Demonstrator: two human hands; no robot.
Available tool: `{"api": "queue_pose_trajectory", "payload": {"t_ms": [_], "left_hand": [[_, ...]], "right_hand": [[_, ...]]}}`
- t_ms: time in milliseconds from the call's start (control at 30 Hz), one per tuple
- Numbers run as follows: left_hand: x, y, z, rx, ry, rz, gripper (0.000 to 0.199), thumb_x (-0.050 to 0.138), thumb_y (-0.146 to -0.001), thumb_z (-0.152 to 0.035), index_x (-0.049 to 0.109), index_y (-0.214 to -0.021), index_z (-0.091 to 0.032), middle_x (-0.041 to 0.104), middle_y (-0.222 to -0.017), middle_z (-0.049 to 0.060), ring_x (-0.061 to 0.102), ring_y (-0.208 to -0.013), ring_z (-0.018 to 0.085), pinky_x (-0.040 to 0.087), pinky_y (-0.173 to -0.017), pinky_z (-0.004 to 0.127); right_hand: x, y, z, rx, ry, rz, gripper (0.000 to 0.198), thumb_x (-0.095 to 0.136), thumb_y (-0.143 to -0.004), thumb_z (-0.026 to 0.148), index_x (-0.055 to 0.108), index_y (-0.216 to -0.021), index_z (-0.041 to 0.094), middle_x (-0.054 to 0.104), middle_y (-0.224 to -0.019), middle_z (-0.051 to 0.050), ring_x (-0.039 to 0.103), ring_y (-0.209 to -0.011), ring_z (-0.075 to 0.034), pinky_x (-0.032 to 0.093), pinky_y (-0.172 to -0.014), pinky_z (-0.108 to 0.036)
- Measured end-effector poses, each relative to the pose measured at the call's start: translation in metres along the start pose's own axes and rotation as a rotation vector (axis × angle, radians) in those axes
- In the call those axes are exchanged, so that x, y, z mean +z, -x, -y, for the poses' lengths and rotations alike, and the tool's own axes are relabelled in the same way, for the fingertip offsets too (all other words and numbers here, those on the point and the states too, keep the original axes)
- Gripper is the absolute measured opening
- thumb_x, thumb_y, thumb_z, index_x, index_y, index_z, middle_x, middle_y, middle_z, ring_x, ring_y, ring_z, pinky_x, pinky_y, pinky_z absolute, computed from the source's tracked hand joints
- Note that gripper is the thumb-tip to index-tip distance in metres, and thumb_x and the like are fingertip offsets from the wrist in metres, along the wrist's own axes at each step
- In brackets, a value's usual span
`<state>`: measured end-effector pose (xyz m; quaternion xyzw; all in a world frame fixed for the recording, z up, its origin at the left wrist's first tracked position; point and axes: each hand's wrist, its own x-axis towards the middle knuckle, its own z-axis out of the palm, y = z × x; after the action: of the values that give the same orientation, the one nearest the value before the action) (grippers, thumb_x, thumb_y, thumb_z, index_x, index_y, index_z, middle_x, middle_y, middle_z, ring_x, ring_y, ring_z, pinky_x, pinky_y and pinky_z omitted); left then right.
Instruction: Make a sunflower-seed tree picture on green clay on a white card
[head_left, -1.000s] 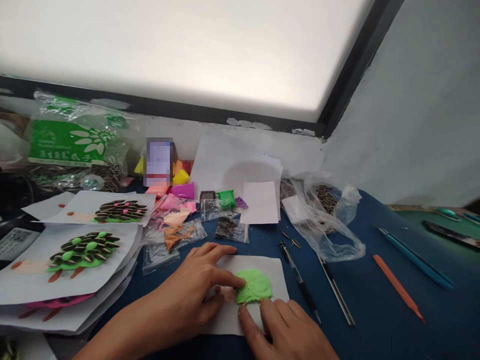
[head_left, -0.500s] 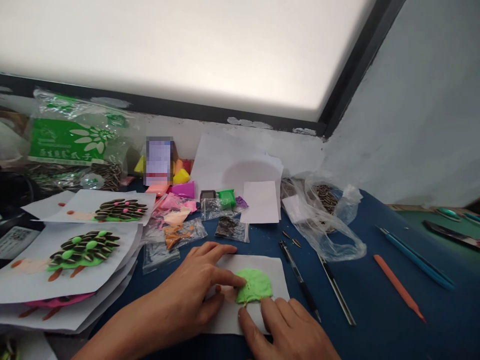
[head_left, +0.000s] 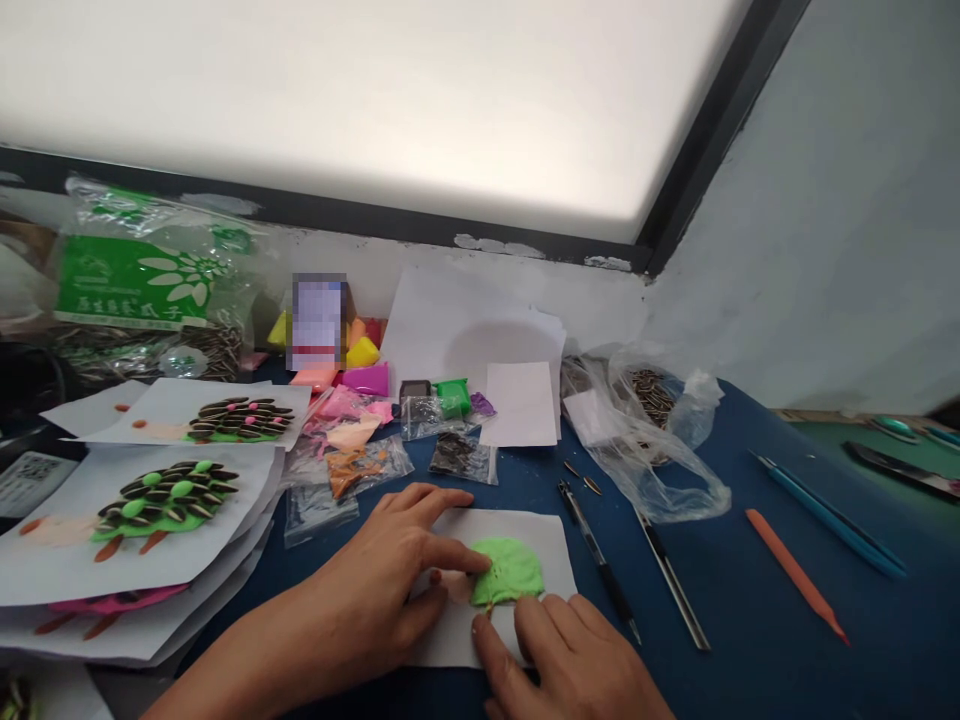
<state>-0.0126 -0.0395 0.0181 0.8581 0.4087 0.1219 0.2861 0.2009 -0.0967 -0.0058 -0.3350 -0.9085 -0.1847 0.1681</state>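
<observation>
A rounded piece of light green clay lies flattened on a white sheet of paper in front of me, with small dents in its left part. My left hand rests across the paper's left side with fingers spread, its index fingertip touching the clay's left edge. Beneath that hand, a patch of pale clay is partly covered. Close to the clay's lower edge is my right hand, thumb and index finger apart and the other fingers curled. A tiny brownish bit shows near the right thumb tip.
Left of me are stacked papers with seed-covered clay hedgehogs. Small bags of coloured clay lie behind. To the right are a black pen, a plastic bag of seeds, an orange clay tool and blue tweezers.
My right index finger has shifted slightly along the clay's lower edge, and the right thumb has moved a little left. My left hand stays in place.
</observation>
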Motion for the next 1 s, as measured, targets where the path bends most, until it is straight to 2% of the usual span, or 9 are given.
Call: {"api": "queue_pose_trajectory", "payload": {"t_ms": [133, 233, 400, 533, 667, 800, 900, 1000], "left_hand": [[0.001, 0.000, 0.001, 0.007, -0.014, -0.002, 0.050, 0.054, -0.076, -0.003, 0.074, -0.110, -0.034, 0.054, -0.142, 0.005, 0.041, -0.135, 0.035, 0.037, -0.108, 0.058], [0.002, 0.000, 0.002, 0.017, -0.010, -0.009, 0.049, 0.054, -0.077, -0.003, 0.074, -0.110, -0.034, 0.053, -0.143, 0.005, 0.042, -0.135, 0.035, 0.037, -0.108, 0.058], [0.002, 0.000, 0.003, 0.012, -0.006, -0.007, 0.049, 0.054, -0.077, -0.004, 0.074, -0.110, -0.035, 0.053, -0.143, 0.004, 0.041, -0.135, 0.034, 0.036, -0.108, 0.058], [0.002, 0.001, 0.003, -0.003, 0.030, -0.021, 0.049, 0.054, -0.078, -0.004, 0.073, -0.111, -0.035, 0.051, -0.145, 0.004, 0.041, -0.135, 0.034, 0.034, -0.110, 0.058], [0.000, 0.002, 0.001, -0.020, 0.027, 0.005, 0.051, 0.054, -0.078, -0.004, 0.072, -0.113, -0.036, 0.049, -0.147, 0.004, 0.039, -0.136, 0.034, 0.032, -0.110, 0.060], [0.001, 0.002, 0.003, -0.035, 0.039, 0.005, 0.051, 0.054, -0.078, -0.003, 0.072, -0.113, -0.035, 0.050, -0.146, 0.003, 0.039, -0.137, 0.033, 0.032, -0.111, 0.059], [0.005, 0.003, 0.007, -0.013, 0.064, -0.049, 0.050, 0.055, -0.079, -0.004, 0.072, -0.113, -0.035, 0.050, -0.146, 0.003, 0.039, -0.137, 0.032, 0.032, -0.112, 0.058], [0.007, 0.003, 0.009, 0.005, 0.059, -0.072, 0.048, 0.056, -0.078, -0.005, 0.072, -0.112, -0.034, 0.053, -0.143, 0.004, 0.041, -0.135, 0.032, 0.033, -0.112, 0.056]], "right_hand": [[0.004, 0.000, 0.001, 0.022, -0.019, -0.013, 0.022, 0.045, -0.096, 0.017, 0.066, -0.101, 0.017, 0.057, -0.067, -0.001, 0.053, -0.056, -0.014, 0.035, -0.054, -0.028], [0.010, -0.003, 0.004, 0.026, -0.035, -0.074, 0.017, 0.050, -0.095, 0.015, 0.066, -0.091, 0.018, 0.054, -0.064, 0.000, 0.050, -0.055, -0.013, 0.034, -0.054, -0.028], [0.012, -0.016, 0.002, 0.137, -0.100, -0.428, 0.041, 0.037, -0.094, 0.002, 0.057, -0.061, 0.019, 0.041, -0.051, 0.001, 0.037, -0.049, -0.014, 0.022, -0.051, -0.033], [0.003, -0.017, -0.011, 0.090, -0.187, -0.225, 0.040, 0.041, -0.096, 0.009, 0.058, -0.061, 0.019, 0.048, -0.057, -0.001, 0.038, -0.052, -0.014, 0.024, -0.051, -0.031], [0.003, -0.008, -0.017, 0.093, -0.306, -0.236, 0.037, 0.042, -0.098, 0.016, 0.061, -0.067, 0.017, 0.053, -0.060, -0.001, 0.042, -0.054, -0.014, 0.029, -0.053, -0.028], [0.005, -0.003, -0.019, 0.153, -0.401, -0.217, 0.028, 0.046, -0.095, 0.012, 0.065, -0.075, 0.016, 0.055, -0.065, -0.002, 0.046, -0.058, -0.014, 0.034, -0.055, -0.027], [0.002, -0.005, -0.024, 0.225, -0.416, -0.163, 0.023, 0.047, -0.094, 0.010, 0.068, -0.090, 0.016, 0.061, -0.080, -0.006, 0.053, -0.070, -0.017, 0.041, -0.063, -0.028], [0.001, -0.007, -0.030, 0.267, -0.414, -0.051, 0.024, 0.046, -0.095, 0.012, 0.069, -0.099, 0.017, 0.063, -0.093, -0.009, 0.056, -0.081, -0.020, 0.047, -0.071, -0.032]]}}
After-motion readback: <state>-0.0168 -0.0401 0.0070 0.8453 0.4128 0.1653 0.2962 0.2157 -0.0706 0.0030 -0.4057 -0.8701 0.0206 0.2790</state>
